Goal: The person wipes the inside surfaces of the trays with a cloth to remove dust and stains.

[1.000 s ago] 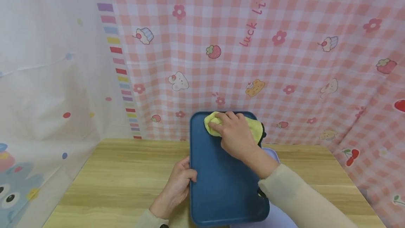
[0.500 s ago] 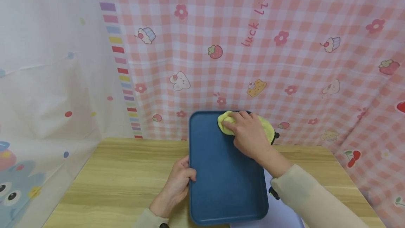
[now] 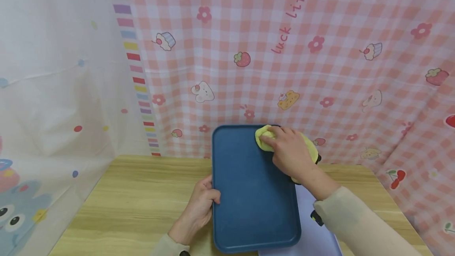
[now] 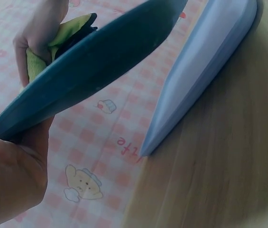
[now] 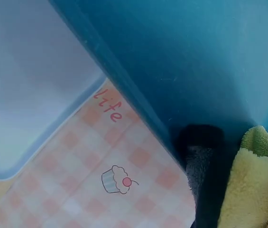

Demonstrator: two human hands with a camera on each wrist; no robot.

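Observation:
A dark blue rectangular tray [image 3: 254,192] is held up, tilted, with its shallow inner face toward the head camera. My left hand [image 3: 200,204] grips its left edge, thumb over the rim and the other fingers behind. At the tray's upper right corner, my right hand [image 3: 292,154] holds a bunched yellow cleaning cloth [image 3: 264,140] with dark edging against the inner face. Part of the cloth hangs out past the right rim. The right wrist view shows the fluffy yellow cloth [image 5: 250,190] and its dark side close up, at the tray's corner.
A pale purple tray [image 3: 314,230] lies on the wooden table [image 3: 142,200], partly hidden under the blue one and the right forearm. Behind the table hangs a pink checked curtain [image 3: 227,31], near the blue tray's top edge. A white patterned curtain [image 3: 53,90] hangs at the left.
My right hand has slid the yellow cloth rightward along the tray's upper end to the corner. My left hand and the blue tray stay almost where they were.

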